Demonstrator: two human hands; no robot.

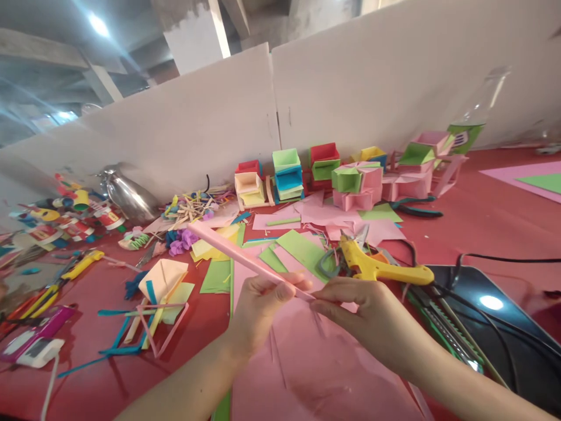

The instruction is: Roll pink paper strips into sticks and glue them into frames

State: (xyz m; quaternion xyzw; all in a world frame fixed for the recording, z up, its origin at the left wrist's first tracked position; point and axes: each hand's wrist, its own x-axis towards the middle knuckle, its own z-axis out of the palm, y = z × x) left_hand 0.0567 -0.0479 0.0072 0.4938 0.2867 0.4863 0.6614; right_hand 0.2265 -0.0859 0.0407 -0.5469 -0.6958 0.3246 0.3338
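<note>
Ideally, the left hand should steady the pink strip firmly while the right hand presses its lower end evenly, lest it twist. Both hands pinch it, close together near the frame's centre; its long axis slants, the free end pointing to upper left.

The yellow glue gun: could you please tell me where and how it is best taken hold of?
Probably grip the yellow glue gun by its slim handle, coming from the right: the handle points that way, away from the green paper beyond its other end.
</note>
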